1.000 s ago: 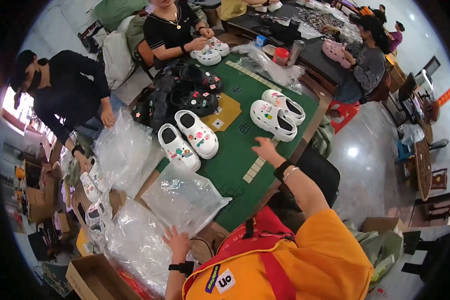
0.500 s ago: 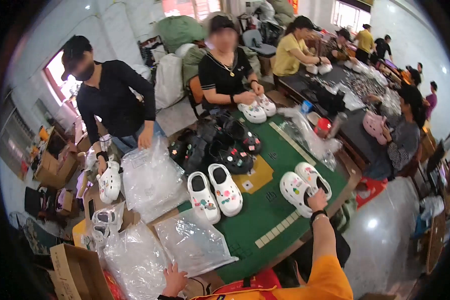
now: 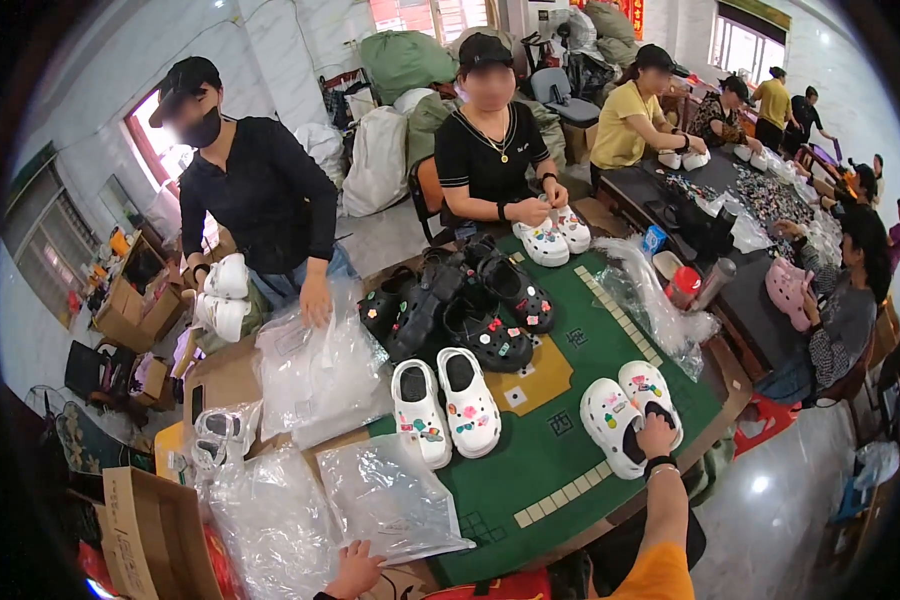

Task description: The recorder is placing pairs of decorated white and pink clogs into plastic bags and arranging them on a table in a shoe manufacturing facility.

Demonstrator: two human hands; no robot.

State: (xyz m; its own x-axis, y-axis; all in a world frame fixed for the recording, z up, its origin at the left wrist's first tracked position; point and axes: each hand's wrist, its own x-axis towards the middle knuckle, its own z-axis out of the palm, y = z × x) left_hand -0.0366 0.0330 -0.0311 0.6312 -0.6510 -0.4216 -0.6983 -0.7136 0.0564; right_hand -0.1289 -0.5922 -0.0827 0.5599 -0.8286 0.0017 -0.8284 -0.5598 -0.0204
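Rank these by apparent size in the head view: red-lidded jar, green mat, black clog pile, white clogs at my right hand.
1. Green mat
2. Black clog pile
3. White clogs at your right hand
4. Red-lidded jar, farther from the camera

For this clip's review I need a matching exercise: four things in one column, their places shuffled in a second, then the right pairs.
Things
1. Pink perforated clog
2. Open brown cardboard box
3. Black clogs with colourful charms
4. The wearer's right hand

Places
A. Heaped on the green-topped table
B. At the heel end of two white clogs with colourful charms
C. Held by a co-worker in a grey top
D. Near the picture's lower left

Pairs: 1-C, 2-D, 3-A, 4-B
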